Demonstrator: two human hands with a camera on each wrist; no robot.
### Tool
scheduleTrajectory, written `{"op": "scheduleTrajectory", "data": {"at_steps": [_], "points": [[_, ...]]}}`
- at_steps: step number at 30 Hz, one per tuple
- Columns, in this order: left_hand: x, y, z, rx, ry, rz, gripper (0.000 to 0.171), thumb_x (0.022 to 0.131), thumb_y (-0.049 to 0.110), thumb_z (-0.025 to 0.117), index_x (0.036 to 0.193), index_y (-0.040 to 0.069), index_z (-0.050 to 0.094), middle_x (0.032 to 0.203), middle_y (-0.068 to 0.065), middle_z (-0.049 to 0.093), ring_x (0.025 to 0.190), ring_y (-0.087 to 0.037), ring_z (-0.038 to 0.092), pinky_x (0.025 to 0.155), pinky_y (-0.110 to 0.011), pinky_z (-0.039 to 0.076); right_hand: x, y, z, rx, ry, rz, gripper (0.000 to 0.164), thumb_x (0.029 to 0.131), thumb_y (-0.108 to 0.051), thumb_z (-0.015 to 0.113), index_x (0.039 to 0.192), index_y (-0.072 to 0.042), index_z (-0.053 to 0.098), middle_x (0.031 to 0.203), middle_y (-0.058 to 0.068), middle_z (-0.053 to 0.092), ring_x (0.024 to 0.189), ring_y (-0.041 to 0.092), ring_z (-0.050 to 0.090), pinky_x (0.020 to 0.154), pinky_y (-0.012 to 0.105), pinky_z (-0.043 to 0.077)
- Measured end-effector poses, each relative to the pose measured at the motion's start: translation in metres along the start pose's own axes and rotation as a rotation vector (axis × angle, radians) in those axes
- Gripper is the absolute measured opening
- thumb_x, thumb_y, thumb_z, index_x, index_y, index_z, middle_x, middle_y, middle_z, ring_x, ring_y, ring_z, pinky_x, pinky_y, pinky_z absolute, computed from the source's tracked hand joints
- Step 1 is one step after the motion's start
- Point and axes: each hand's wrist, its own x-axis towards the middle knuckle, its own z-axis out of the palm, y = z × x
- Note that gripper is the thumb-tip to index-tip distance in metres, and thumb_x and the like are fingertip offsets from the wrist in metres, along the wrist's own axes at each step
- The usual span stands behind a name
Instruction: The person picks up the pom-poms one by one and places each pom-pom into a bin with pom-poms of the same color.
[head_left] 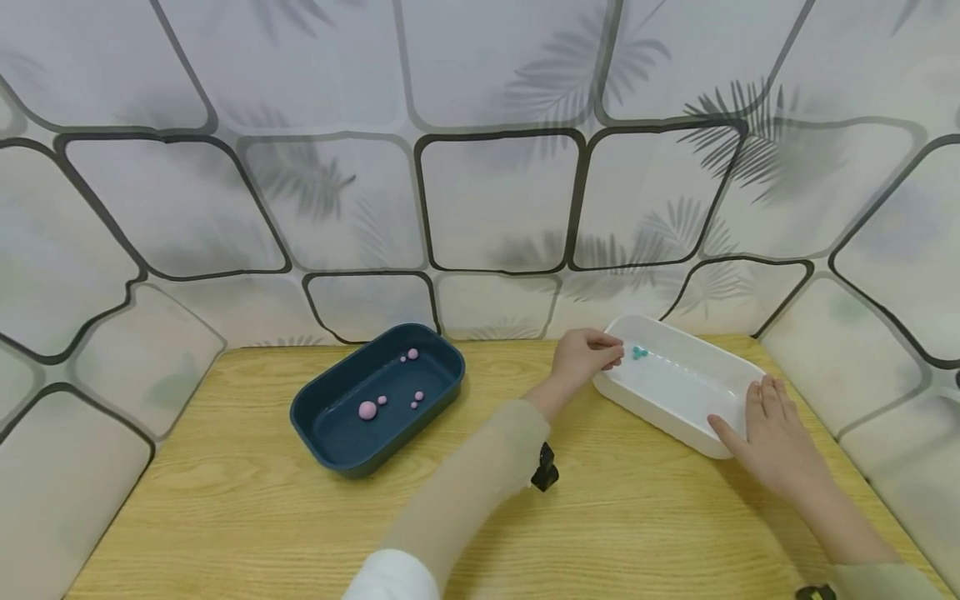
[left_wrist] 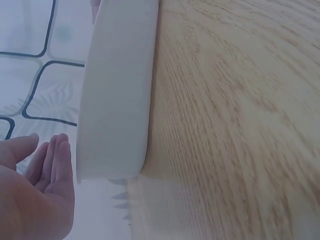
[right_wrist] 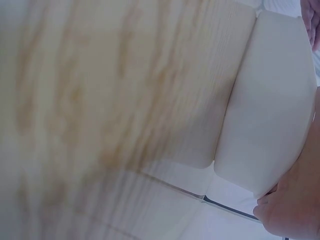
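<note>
A white rectangular tray (head_left: 678, 367) stands on the table at the right, with a small cluster of teal balls (head_left: 640, 352) inside near its left end. My left hand (head_left: 586, 364) is at that left end, beside the rim. In the left wrist view, a gap shows between its thumb and its extended fingers (left_wrist: 60, 167), and nothing is held there. At the opposite end my right hand (head_left: 780, 442) holds the tray's corner, thumb over the near rim and fingers along the end. The right wrist view shows fingertips (right_wrist: 265, 207) at the tray's edge, partly hidden.
A dark blue tray (head_left: 330, 450) stands on the left of the wooden table (head_left: 600, 533), holding several pink balls (head_left: 367, 410) of different sizes. Patterned panels (head_left: 495, 208) enclose the table's back and sides.
</note>
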Motion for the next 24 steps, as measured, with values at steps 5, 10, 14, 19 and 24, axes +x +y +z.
{"op": "scheduleTrajectory", "data": {"at_steps": [5, 10, 14, 19, 24], "points": [[-0.002, 0.001, -0.009, -0.019, -0.016, -0.001, 0.013, 0.098, 0.005, 0.076, 0.108, -0.002, 0.082, 0.103, -0.018, 0.082, 0.092, -0.026, 0.081, 0.076, -0.023, 0.065, 0.002, 0.001, -0.001, -0.009, 0.000, -0.003, 0.098, 0.112, -0.050, 0.042, 0.148, 0.036, 0.014, 0.158, 0.057, 0.006, 0.154, 0.067, 0.003, 0.128, 0.074, 0.006], [-0.006, 0.003, -0.018, -0.054, -0.044, 0.009, 0.015, 0.099, 0.005, 0.075, 0.110, -0.003, 0.081, 0.106, -0.019, 0.081, 0.096, -0.028, 0.081, 0.081, -0.028, 0.067, 0.003, 0.002, -0.002, -0.013, -0.003, -0.008, 0.098, 0.112, -0.051, 0.042, 0.147, 0.037, 0.014, 0.158, 0.057, 0.007, 0.154, 0.068, 0.003, 0.128, 0.074, 0.006], [-0.009, 0.005, -0.024, -0.052, -0.072, 0.015, 0.017, 0.099, 0.007, 0.075, 0.112, -0.002, 0.080, 0.106, -0.018, 0.081, 0.095, -0.026, 0.081, 0.088, -0.036, 0.067, 0.003, 0.002, -0.002, -0.007, -0.013, -0.006, 0.099, 0.112, -0.051, 0.042, 0.148, 0.037, 0.013, 0.158, 0.057, 0.005, 0.154, 0.068, 0.002, 0.128, 0.074, 0.004], [-0.013, 0.008, -0.033, -0.025, -0.103, 0.032, 0.018, 0.100, 0.009, 0.074, 0.114, -0.001, 0.080, 0.110, -0.017, 0.081, 0.096, -0.025, 0.081, 0.091, -0.038, 0.066, 0.003, 0.000, -0.002, 0.001, -0.019, 0.000, 0.099, 0.112, -0.052, 0.041, 0.149, 0.036, 0.012, 0.159, 0.056, 0.003, 0.153, 0.068, 0.000, 0.127, 0.075, 0.004], [-0.019, 0.012, -0.046, 0.015, -0.129, 0.052, 0.022, 0.101, 0.010, 0.073, 0.119, 0.000, 0.079, 0.115, -0.017, 0.080, 0.101, -0.026, 0.080, 0.092, -0.036, 0.066, 0.003, -0.003, 0.000, 0.008, 0.010, -0.012, 0.097, 0.113, -0.050, 0.041, 0.149, 0.035, 0.013, 0.158, 0.057, 0.005, 0.154, 0.068, 0.000, 0.128, 0.075, 0.003]]}}
